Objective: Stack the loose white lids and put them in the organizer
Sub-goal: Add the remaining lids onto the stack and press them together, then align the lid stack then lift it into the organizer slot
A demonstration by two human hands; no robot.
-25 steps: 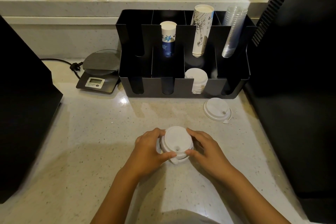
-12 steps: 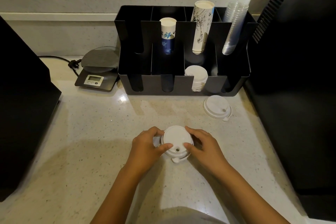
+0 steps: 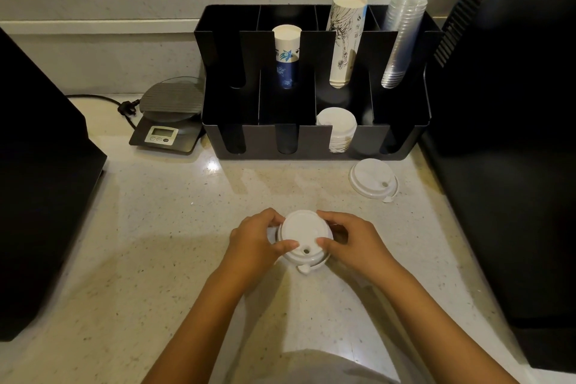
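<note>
Unmoved, hands (image 3: pixel 311 243) grip white lids (image 3: pixel 304 238).

I see open desk (image 3: pixel 162 227) between my hands and the organizer (image 3: pixel 314 143), a clear lane straight ahead. One single lid (image 3: pixel 373 178) lies on that lane's right side, just in front of the organizer's 4th front slot. Dark machines wall both flanks: the left block (image 3: pixel 40 181) and the right block (image 3: pixel 514 165), so sideways room is narrow. The scale (image 3: pixel 168 121) sits just beside the organizer's left end. In the front row, the 3rd compartment already holds stacked lids (image 3: pixel 338 131); the other 3 look free, though their depths are too dark to be sure. Tall cup stacks fill the back row.
</note>
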